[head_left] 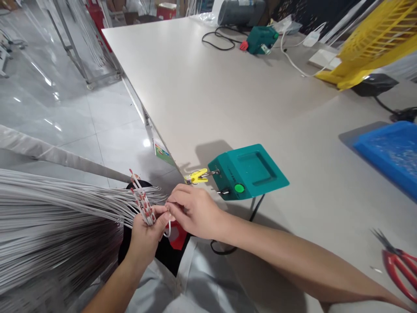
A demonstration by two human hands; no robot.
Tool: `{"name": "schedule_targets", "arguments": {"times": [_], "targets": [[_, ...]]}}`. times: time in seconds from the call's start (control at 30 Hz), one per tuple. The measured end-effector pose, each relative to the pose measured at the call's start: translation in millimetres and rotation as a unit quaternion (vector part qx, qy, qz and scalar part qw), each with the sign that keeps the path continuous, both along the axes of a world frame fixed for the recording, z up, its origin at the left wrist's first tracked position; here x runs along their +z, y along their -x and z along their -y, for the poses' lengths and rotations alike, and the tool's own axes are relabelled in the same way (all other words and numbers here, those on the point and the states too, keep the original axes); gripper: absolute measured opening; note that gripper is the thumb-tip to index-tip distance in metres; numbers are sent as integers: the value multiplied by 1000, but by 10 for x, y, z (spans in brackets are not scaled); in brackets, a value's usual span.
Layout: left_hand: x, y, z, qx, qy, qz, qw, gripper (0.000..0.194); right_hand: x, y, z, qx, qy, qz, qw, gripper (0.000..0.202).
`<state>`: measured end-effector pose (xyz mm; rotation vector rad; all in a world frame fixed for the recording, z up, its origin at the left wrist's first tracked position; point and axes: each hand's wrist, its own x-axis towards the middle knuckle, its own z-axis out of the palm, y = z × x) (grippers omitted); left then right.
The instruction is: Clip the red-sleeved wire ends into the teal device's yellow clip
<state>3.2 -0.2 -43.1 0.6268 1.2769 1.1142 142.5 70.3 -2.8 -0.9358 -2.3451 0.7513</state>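
My left hand (145,237) is closed around a small bunch of white wires with red tips (143,202) that point up and away. Against its thumb and index finger, my right hand (197,211) pinches the end of a white wire (168,229), which curls below the fingertips. The exact tip is hidden by the fingers. Just beyond my right hand sits a green device (234,174) with a round green button and two metal prongs. A yellow clip (198,176) is attached at one prong, at the table edge.
Many long white wires (65,208) hang in a thick bundle at my left. Red-handled scissors (399,263) lie at right, below a blue tray (394,150). A yellow fan (374,39) and a second green device (260,40) with cables stand at the table's far side.
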Motion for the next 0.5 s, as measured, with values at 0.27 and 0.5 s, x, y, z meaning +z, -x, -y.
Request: {"name": "schedule_targets", "arguments": {"times": [0.27,0.5], "targets": [[102,-26,-39,44,14,25,999,16,-47,-53,11,25,-142,80,986,18],[145,6,-52,56,35,36,997,18,-54,-167,13,-11,-22,-6,1000,16]]}}
